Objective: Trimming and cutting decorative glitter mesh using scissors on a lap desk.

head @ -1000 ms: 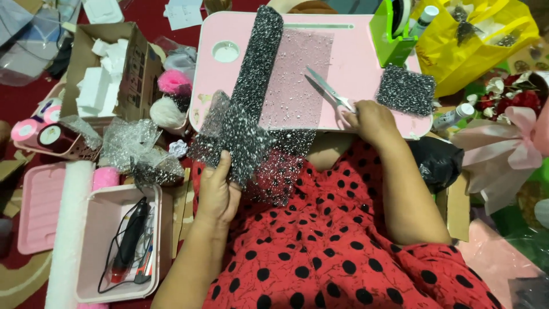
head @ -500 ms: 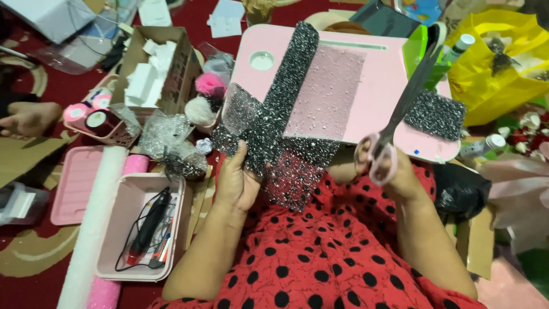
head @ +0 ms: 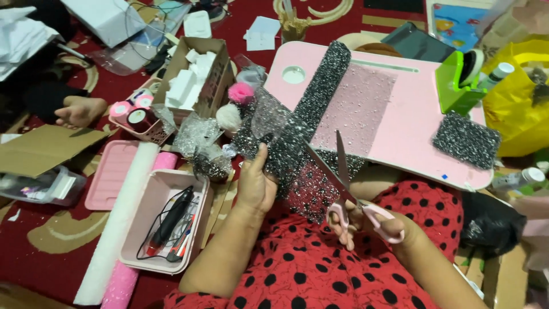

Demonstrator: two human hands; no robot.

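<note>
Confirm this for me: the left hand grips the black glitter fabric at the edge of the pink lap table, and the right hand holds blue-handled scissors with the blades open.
Not quite. In the head view the scissors in the right hand have pink handles, not blue. The rest holds: the left hand grips the black glitter fabric at the edge of the pink lap table, and the blades are open.

1. the person wears a red garment (head: 320, 269) dotted all over with black polka dots, seen from above and filling the lower middle of the view.
2. both forearms are bare, with no sleeve showing down to the wrist.
3. the left hand (head: 255, 186) and right hand (head: 366, 226) carry no visible glove, ring or watch.
</note>
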